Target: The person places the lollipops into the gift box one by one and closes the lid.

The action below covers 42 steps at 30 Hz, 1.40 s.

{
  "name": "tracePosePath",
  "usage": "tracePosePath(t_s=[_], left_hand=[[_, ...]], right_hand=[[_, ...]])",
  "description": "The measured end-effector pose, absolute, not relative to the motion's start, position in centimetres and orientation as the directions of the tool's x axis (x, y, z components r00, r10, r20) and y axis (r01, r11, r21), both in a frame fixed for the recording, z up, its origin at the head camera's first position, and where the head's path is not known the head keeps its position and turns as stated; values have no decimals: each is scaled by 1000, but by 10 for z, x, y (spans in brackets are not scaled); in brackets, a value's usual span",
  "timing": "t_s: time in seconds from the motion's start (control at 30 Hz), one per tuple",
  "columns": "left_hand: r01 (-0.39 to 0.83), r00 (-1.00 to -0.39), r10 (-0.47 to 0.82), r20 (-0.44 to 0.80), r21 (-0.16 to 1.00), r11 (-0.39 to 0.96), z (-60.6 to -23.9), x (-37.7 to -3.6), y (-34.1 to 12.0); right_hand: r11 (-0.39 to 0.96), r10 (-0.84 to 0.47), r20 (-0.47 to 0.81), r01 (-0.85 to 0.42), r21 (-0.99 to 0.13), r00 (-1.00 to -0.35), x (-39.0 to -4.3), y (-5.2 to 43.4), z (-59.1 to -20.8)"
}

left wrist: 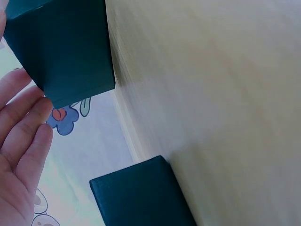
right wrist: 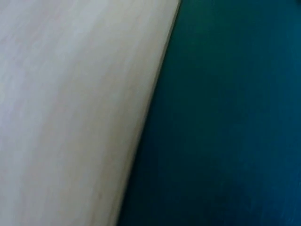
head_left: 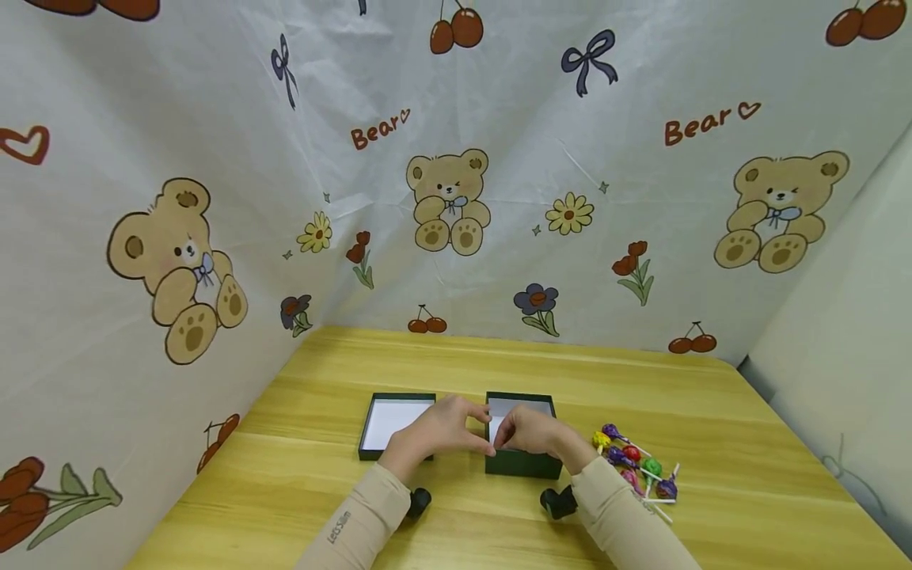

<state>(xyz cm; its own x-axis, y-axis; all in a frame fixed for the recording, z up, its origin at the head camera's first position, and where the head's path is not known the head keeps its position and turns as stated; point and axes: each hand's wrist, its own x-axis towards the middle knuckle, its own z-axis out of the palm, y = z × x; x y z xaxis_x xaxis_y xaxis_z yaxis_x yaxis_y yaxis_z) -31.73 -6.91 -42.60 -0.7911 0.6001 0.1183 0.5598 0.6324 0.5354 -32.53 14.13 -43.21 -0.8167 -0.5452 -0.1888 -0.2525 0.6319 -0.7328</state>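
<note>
A deep dark-green box point(head_left: 523, 464) with a pale inside stands on the table, its top open. Beside its left wall is my left hand point(head_left: 445, 427), thumb and fingers spread apart. In the left wrist view the fingertips of my left hand point(left wrist: 23, 127) come right up to the box's green side point(left wrist: 66, 52). Over the box reaches my right hand point(head_left: 534, 431), its fingers bent down inside the rim; I cannot tell whether they hold anything. The right wrist view shows only the box's green wall point(right wrist: 221, 117) close up, with the hand out of sight.
A shallow green lid point(head_left: 392, 419) with a white inside lies left of the box. Several wrapped lollipops point(head_left: 632, 454) are scattered to the right of the box on the wooden table point(head_left: 328, 364). A bear-printed cloth point(head_left: 499, 103) hangs behind the table.
</note>
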Motion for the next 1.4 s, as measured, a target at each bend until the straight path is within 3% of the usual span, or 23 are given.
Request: tracePosePath(t_s=[0.4, 0.67, 1.03, 1.4], left_hand=[[562, -790, 603, 115, 529, 635, -431, -315, -65], [549, -795, 596, 108, 546, 633, -427, -314, -67], [542, -800, 592, 96, 539, 645, -424, -312, -69], [541, -802, 589, 105, 548, 638, -425, -315, -68]], right_hand=[[631, -547, -178, -262, -730, -818, -320, 145, -435], [557, -599, -109, -315, -769, -793, -322, 148, -428], [454, -480, -32, -217, -864, -877, -315, 173, -404], [428, -370, 23, -192, -883, -929, -310, 196, -395]])
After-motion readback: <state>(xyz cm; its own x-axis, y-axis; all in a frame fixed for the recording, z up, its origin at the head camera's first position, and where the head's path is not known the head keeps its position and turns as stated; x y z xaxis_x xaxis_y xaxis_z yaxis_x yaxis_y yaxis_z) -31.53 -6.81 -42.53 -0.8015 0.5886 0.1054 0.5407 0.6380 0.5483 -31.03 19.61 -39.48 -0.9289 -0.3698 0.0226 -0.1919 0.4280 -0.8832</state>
